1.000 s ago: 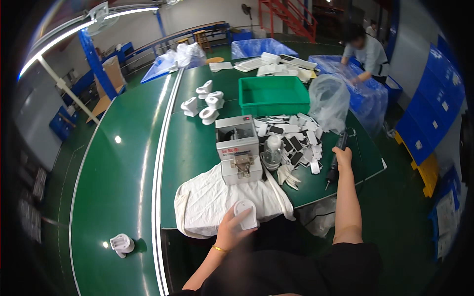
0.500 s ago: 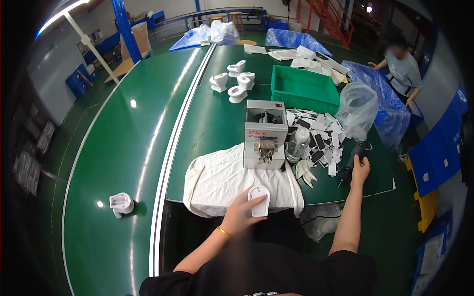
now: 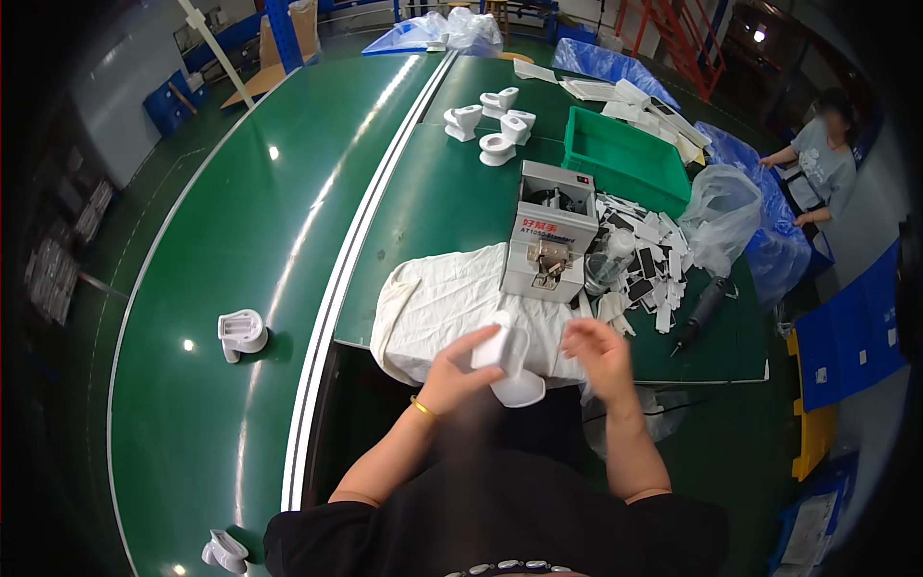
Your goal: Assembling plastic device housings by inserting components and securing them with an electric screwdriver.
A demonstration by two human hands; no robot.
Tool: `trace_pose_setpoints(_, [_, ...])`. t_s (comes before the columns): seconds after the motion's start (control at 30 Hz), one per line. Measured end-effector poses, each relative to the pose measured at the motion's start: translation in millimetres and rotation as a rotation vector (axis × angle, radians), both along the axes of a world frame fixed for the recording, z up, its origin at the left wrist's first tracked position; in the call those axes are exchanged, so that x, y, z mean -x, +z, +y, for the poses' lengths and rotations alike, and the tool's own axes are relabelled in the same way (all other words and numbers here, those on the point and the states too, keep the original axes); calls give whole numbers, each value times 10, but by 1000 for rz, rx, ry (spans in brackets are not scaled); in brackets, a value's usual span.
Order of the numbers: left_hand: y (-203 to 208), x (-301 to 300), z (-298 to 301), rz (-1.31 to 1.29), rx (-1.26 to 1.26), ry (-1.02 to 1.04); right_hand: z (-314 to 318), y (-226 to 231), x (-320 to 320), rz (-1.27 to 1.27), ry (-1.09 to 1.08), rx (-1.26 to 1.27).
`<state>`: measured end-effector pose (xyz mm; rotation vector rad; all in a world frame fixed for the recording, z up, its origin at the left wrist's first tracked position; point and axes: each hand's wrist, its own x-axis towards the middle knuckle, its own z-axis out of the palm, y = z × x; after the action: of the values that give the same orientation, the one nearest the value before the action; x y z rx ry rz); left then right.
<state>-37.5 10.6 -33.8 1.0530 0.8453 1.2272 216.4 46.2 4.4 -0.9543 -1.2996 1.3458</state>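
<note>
My left hand (image 3: 460, 373) grips a white miniature toilet (image 3: 519, 387), somewhat blurred, above the front edge of the white cloth (image 3: 437, 313). To its right my right hand (image 3: 598, 354) hovers with fingers loosely bent and apart, and nothing shows in it. A black electric screwdriver (image 3: 705, 313) lies on the green table at the right, away from both hands. Beyond the cloth stands a grey screw-feeding machine (image 3: 550, 231). Two more white miniature toilets rest at the left, one on its side (image 3: 242, 333) and another near the lower edge (image 3: 226, 551).
Several white miniature toilets (image 3: 497, 148) stand at the back of the table. A green crate (image 3: 625, 168) sits behind a pile of white and black pieces (image 3: 649, 260), near a clear bottle (image 3: 611, 262). At the far right, a person (image 3: 817, 159) stands by blue plastic-lined bins (image 3: 760, 207).
My right hand has let go of the electric screwdriver and come left toward the toilet. The toilet in my left hand has turned over from showing its underside. The view has shifted.
</note>
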Motion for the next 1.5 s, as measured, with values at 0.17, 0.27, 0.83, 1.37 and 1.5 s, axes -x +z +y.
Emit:
trace_pose_setpoints(0.17, [207,60,-93,-477,63,169,-276,106,596,-31,420,171])
trace_pose_setpoints(0.27, [209,127,-158,-440,45,183,-234,68,816,54,396,119])
trace_pose_setpoints(0.83, [92,385,-206,801,-537,528,-171,145,995,-226,295,12])
trace_pose_setpoints(1.37, [-284,2443,1127,628,4,1167,102,-508,896,-404,57,-183])
trace_pose_setpoints(1.5, [-412,2609,1299,987,112,1165,75,-500,870,-442,34,-285])
